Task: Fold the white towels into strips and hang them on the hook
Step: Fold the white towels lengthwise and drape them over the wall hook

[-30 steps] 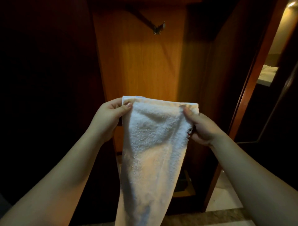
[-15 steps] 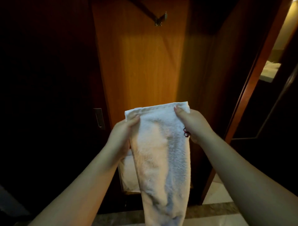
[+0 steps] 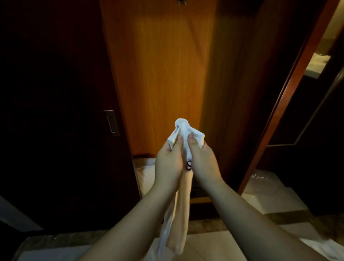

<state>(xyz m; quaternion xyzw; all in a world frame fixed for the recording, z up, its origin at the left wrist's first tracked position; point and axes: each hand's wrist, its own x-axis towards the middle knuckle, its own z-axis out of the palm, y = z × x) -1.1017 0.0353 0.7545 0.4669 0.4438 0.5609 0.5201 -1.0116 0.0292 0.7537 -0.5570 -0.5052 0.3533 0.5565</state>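
A white towel (image 3: 183,128) is bunched at its top between both hands and hangs down as a narrow strip (image 3: 179,219) between my forearms. My left hand (image 3: 168,164) pinches the towel's left top corner with thumb and fingers. My right hand (image 3: 202,161) grips the right top corner; the two hands are pressed close together. A small dark mark on the towel (image 3: 189,164) shows between the palms. The metal hook (image 3: 181,1) is just visible at the top edge on the orange wooden panel (image 3: 163,74), well above the hands.
A dark door with a recessed metal handle (image 3: 111,123) stands at the left. A wooden door frame (image 3: 290,89) slants at the right, with a pale cloth on a surface (image 3: 316,63) beyond. More white cloth (image 3: 147,173) lies low behind my hands. Pale tiles (image 3: 270,199) cover the floor.
My hands have come together and dropped, folding the spread top edge of the towel into a narrow bunch. The view has tilted down, so the hook sits at the top edge.
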